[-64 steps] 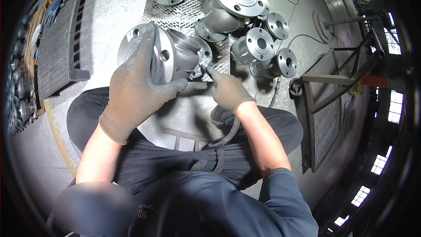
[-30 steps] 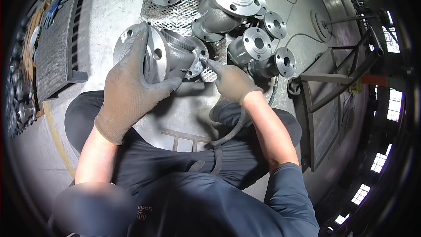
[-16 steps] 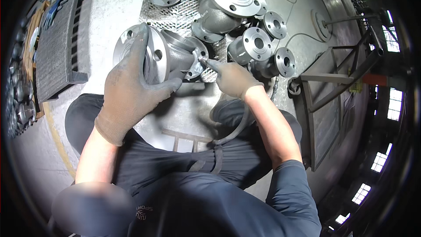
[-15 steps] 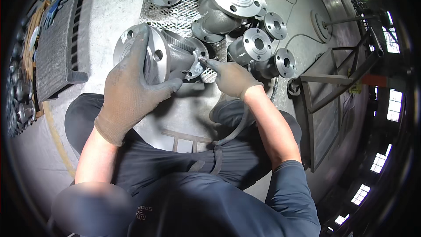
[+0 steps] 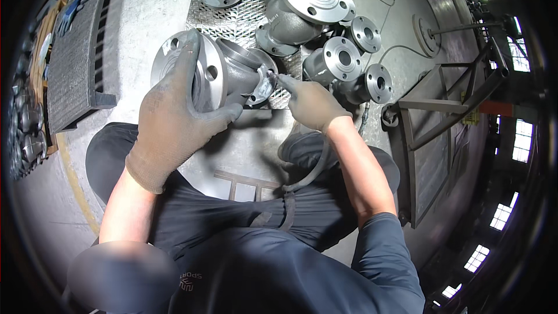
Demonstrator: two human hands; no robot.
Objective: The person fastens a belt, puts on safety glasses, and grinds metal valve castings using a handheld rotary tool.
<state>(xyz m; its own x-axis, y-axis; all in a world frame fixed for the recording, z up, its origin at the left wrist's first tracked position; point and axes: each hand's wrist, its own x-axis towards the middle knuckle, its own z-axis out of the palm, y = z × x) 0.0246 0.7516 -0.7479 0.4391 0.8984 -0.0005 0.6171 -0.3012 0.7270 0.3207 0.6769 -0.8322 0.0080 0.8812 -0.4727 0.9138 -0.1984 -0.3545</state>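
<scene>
A grey flanged valve body (image 5: 237,77) is partly covered at its larger flange (image 5: 216,92) by the gloved left hand (image 5: 173,117), fingers spread, its smaller flange (image 5: 263,58) just left of the gloved right hand (image 5: 315,104), whose grip cannot be made out.

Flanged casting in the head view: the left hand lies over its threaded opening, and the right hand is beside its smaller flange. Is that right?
Not quite: in the head view, the left hand lies over the casting's large flange, leaving the threaded opening uncovered.
</scene>
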